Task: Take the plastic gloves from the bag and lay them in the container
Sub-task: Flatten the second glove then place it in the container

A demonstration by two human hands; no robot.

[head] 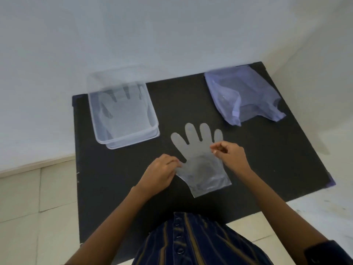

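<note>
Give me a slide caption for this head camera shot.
Both hands, left hand and right hand, pinch a clear plastic glove over the black table, between container and bag.

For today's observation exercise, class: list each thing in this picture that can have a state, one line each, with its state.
Glove on table: spread flat, outside the container, pinched at both edges.
Container: open, no lid on, holding at least one glove.
Glove in container: lying flat inside.
Bag: lying crumpled on the table, untouched.
Left hand: pinching the glove's left edge.
Right hand: pinching the glove's right edge.
</note>
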